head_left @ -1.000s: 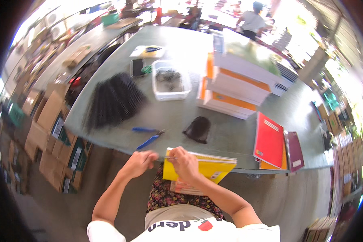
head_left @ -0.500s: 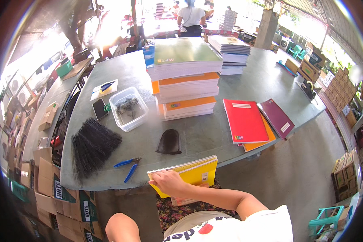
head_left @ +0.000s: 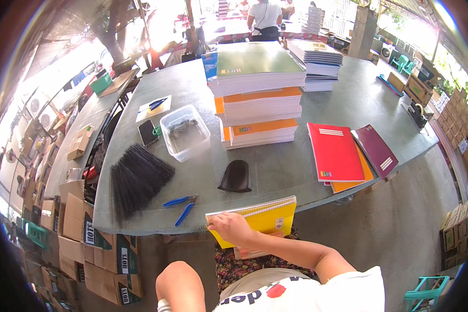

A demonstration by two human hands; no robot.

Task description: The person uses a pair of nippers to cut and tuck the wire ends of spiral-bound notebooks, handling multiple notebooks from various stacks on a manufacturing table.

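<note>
Fingers (head_left: 217,220) of the right hand (head_left: 234,229) are bent around the upper left corner, and there it is, a yellow notebook (head_left: 271,220) being pinched! It is held on a tilt at the near edge of the bench (head_left: 275,174), over the lap, page edges turned upward; whether the bench is touched cannot be told. Only the bent left arm (head_left: 181,286) is shown; the left hand is out of sight, so how its fingers are set cannot be told.

Just beyond, a dark rounded pouch (head_left: 235,177) is seen lying flat. To its left, cutters (head_left: 184,214) are laid with blue handles parted, and a fan of black coils (head_left: 140,177) is spread behind them. More coils are held in a clear tub (head_left: 188,152), with a phone (head_left: 148,132) placed beside it. To the right, a red notebook (head_left: 334,156) is laid partly over an orange notebook (head_left: 367,169), and a purple notebook (head_left: 377,151) is set alongside. Farther back, books are piled in a tall stack (head_left: 262,109), topped by a green cover.
</note>
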